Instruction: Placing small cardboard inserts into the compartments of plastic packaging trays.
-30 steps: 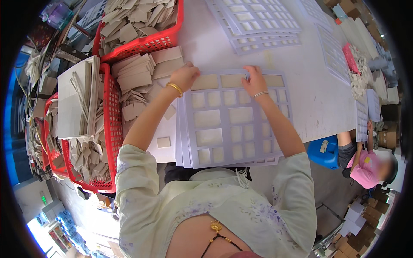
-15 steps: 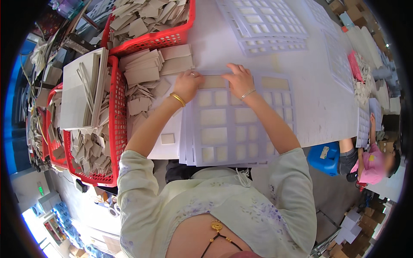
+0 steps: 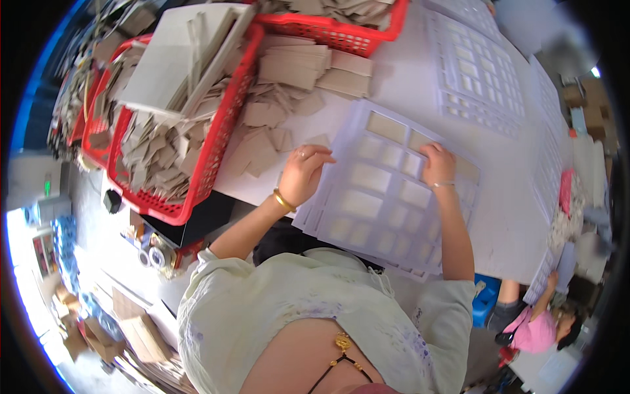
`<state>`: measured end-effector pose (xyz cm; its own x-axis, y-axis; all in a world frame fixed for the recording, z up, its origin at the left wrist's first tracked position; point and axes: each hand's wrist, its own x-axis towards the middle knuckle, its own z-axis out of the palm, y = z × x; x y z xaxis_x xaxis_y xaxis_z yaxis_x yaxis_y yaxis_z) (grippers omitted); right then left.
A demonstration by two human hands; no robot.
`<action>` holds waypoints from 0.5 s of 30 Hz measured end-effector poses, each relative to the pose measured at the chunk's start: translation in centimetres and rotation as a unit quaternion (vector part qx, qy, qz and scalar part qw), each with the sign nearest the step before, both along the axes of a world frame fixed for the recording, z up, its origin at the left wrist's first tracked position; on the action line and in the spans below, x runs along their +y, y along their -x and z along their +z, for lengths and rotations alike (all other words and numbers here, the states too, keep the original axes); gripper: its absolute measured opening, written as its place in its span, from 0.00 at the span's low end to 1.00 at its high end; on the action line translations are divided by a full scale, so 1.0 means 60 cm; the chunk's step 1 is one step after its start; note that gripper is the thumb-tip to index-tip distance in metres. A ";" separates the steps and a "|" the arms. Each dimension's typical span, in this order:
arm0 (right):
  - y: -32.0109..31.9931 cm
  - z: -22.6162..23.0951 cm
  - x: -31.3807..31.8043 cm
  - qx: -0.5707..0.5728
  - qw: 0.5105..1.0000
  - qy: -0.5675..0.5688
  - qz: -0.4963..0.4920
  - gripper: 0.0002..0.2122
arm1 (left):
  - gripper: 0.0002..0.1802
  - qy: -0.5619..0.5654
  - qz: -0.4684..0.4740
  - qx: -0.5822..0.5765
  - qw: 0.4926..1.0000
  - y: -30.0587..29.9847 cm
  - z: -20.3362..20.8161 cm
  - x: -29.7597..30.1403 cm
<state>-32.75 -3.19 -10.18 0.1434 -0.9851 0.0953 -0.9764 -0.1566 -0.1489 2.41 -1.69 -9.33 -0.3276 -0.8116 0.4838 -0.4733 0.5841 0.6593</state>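
Observation:
A stack of white die-cut sheets (image 3: pixel 356 150) with rectangular openings lies in front of me, slanted on the table. Grey-beige cardboard fills several openings along its far edge, including a corner piece (image 3: pixel 386 127). My left hand (image 3: pixel 303 174), wearing a ring and a yellow bangle, is just off the stack's left edge. Its fingers are bent toward the sheets, and I see nothing in them. My right hand (image 3: pixel 438 165) rests on the top sheet by the far row of openings. Its fingers are slightly bent and apart, and its palm side is hidden.
Loose cardboard pieces (image 3: pixel 289 65) are heaped left of the stack. Beside them stands a red basket (image 3: pixel 226 125) of scraps, topped by flat boards (image 3: pixel 177 56). Another red basket (image 3: pixel 341 34) is behind. More die-cut sheets (image 3: pixel 479 72) lie far right. A person in pink (image 3: pixel 535 331) sits at right.
The whole view has turned, so the table and stack now slant. My left hand has come off the sheets to their left side. My right hand remains on the top sheet.

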 end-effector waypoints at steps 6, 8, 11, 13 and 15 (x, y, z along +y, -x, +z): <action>-0.048 -0.007 -0.032 -0.097 0.988 0.122 0.014 0.12 | 0.11 -0.033 0.208 -0.003 0.978 -0.123 -0.016 0.057; -0.108 0.012 -0.044 -0.118 0.983 0.130 0.051 0.11 | 0.09 -0.052 0.250 0.024 0.967 -0.154 -0.008 0.065; -0.192 0.035 -0.066 -0.147 0.972 0.136 0.121 0.09 | 0.08 -0.036 0.263 0.003 0.964 -0.179 0.041 0.080; -0.240 0.046 -0.074 -0.153 0.966 0.132 0.159 0.08 | 0.08 -0.006 0.252 0.013 0.968 -0.199 0.099 0.084; -0.287 0.059 -0.086 -0.162 0.953 0.138 0.217 0.07 | 0.07 0.078 0.233 -0.108 0.963 -0.237 0.141 0.078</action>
<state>-15.51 -8.34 -6.66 0.4515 -0.7702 0.4505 -0.7204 -0.6125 -0.3254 16.65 2.99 -0.85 -0.0523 -0.8180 0.5728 -0.8247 0.3588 0.4371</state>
